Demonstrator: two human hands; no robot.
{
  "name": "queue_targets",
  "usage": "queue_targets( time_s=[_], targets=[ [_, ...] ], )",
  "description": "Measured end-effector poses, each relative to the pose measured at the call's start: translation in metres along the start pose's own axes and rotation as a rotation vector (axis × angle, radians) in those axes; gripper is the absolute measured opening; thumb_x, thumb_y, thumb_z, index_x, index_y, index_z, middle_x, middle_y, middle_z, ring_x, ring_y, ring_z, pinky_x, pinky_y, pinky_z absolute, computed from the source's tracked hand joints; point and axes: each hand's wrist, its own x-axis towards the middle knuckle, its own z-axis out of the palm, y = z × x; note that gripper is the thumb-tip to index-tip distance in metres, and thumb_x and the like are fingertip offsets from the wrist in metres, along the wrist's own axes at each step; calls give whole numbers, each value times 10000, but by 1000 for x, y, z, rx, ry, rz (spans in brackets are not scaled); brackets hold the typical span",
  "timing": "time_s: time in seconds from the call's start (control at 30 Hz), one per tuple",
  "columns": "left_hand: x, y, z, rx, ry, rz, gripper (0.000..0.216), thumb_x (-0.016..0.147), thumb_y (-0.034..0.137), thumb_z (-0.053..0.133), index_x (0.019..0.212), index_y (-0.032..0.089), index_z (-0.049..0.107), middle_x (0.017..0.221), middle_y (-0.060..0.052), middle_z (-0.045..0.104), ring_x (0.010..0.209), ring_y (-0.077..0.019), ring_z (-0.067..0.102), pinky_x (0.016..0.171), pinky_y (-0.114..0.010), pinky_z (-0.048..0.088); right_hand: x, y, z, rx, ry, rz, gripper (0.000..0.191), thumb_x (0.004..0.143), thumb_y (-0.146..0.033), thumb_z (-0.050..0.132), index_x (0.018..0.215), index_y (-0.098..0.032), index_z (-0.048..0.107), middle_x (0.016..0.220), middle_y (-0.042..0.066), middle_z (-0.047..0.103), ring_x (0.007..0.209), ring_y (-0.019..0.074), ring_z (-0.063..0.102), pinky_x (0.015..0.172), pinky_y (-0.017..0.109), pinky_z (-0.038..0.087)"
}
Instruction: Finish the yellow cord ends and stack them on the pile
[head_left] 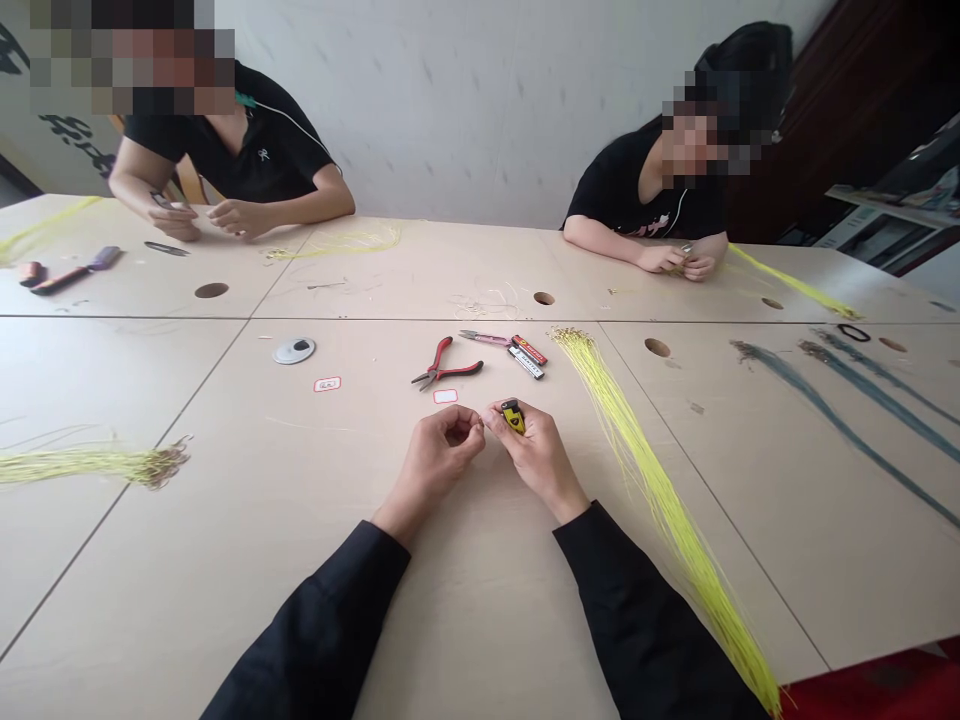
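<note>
My left hand (441, 455) and my right hand (531, 448) meet above the middle of the light wooden table (225, 560), fingertips almost touching. In my right hand sits a small black and yellow lighter (513, 416), held upright in closed fingers. My left hand is pinched on something very small that I cannot make out. A long bundle of yellow cords (652, 480) lies just right of my right hand, running toward the near edge.
Red-handled pliers (444, 366), small scissors (484, 339) and two lighters (527, 356) lie just beyond my hands. Another yellow bundle (97, 463) lies at the left, dark cords (840, 420) at the right. Two people in black sit at the far side.
</note>
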Motion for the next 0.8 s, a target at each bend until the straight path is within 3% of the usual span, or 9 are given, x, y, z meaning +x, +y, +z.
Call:
queue_targets(
  time_s=[0.23,0.8],
  targets=[
    [-1,-2,-1,-27,-2,-1,249,857,380,632,841,138,686,804,-45,688,722,-145,600,666,-251,451,0,0,0,-16,20,-5,290,931,-441,595,844,-170,647,724,-11,578,656,131,485,619,246,376],
    [-1,0,-1,-24,12,-3,284,853,420,648,818,141,689,786,-43,689,716,-146,608,661,-250,458,-2,-5,2,-8,41,63,346,915,-515,591,890,-173,634,761,-1,596,672,141,498,632,253,386]
  ],
)
